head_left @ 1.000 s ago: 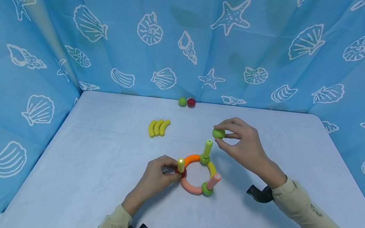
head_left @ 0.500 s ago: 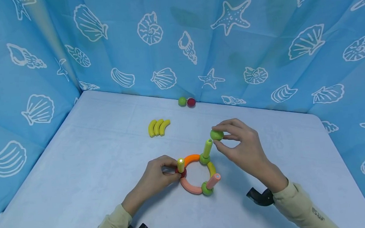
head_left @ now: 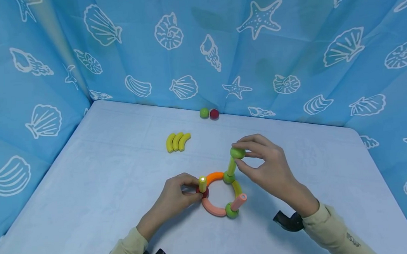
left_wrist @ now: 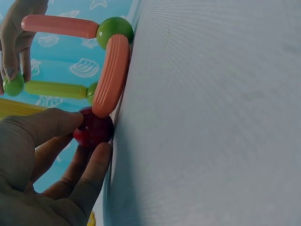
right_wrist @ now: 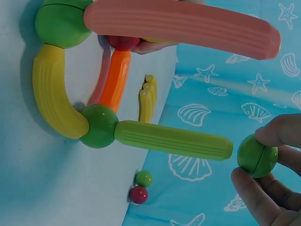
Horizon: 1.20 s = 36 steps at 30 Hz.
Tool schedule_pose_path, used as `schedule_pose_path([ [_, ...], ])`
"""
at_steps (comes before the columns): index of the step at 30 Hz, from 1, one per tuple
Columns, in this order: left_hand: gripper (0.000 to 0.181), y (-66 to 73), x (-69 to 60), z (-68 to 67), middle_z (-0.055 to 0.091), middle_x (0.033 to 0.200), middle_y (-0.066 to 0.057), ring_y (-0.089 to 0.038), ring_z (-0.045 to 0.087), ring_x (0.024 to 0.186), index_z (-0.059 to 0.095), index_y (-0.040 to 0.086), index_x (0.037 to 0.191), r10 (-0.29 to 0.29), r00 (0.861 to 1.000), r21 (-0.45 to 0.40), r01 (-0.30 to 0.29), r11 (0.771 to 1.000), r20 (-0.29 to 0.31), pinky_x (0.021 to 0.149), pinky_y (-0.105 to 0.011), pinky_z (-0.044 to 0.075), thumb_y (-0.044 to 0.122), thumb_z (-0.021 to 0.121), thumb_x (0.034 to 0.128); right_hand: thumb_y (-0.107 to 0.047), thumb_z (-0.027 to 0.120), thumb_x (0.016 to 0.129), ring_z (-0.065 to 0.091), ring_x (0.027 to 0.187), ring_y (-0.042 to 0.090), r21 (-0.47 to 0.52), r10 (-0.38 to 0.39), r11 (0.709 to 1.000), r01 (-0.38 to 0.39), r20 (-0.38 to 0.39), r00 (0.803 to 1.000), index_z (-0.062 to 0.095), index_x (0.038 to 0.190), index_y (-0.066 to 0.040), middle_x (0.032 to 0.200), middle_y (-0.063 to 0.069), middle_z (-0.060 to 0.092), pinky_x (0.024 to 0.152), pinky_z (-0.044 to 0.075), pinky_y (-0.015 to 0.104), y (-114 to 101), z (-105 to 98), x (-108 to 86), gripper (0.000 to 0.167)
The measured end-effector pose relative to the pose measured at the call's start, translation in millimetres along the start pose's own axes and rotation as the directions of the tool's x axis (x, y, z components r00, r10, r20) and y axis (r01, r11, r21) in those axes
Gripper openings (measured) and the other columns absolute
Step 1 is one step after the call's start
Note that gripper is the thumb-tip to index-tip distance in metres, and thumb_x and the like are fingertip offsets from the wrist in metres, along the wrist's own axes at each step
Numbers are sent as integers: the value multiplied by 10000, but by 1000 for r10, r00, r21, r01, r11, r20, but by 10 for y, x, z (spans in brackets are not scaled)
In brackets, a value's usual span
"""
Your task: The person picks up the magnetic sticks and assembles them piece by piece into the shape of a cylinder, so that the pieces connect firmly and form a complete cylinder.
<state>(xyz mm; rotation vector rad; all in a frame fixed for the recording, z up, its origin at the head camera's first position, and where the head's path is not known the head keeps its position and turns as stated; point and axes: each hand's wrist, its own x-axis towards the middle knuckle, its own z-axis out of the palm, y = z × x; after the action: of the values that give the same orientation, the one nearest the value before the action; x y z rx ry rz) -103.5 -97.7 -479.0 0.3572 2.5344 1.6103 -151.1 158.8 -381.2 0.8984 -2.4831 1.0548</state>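
Observation:
A ring of curved toy rods and balls lies on the table, with three straight rods standing up from its balls. My left hand pinches the ring's red ball, from which a yellow rod rises. Between thumb and fingers, my right hand holds a loose green ball at the top end of the upright light-green rod. In the right wrist view a small gap shows between ball and rod end. A pink rod leans outward from the front green ball.
Three yellow curved rods lie side by side behind the ring. A green ball and a red ball sit at the white table's back edge, against a blue shell-print curtain.
My right hand has moved left and slightly down, bringing the green ball from beside the light-green rod to over its tip. The left hand has stayed on the red ball.

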Motion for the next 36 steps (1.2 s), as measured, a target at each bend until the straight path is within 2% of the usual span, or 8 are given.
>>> schedule_pose_path([
  [13,216,-12,-1,9,664,1006,55,-137,644,954,765,155,1003,14,1000,-4,-14,1000,-7,805,-260,571,27,791,831,15,820,788,626,1018,142,-2,5,1000,-5,7,1000,742,1115,-86,1114,-11,644,781,594,355,2,47,-18,351],
  [26,215,8,-7,6,662,1005,53,-148,643,960,765,151,1004,-4,1000,2,4,1000,-9,804,-263,571,31,794,828,-4,820,787,617,1031,143,-1,-16,1000,16,4,1000,744,1097,-101,1136,-14,644,802,591,373,17,66,-16,334],
  [36,215,-8,-1,12,666,1003,51,-143,643,957,765,156,1001,0,1000,4,0,1000,-11,792,-253,571,33,795,828,-7,834,775,622,1052,150,3,-16,1000,16,-12,1000,706,1179,-94,1165,3,641,792,593,363,13,78,-29,432],
])
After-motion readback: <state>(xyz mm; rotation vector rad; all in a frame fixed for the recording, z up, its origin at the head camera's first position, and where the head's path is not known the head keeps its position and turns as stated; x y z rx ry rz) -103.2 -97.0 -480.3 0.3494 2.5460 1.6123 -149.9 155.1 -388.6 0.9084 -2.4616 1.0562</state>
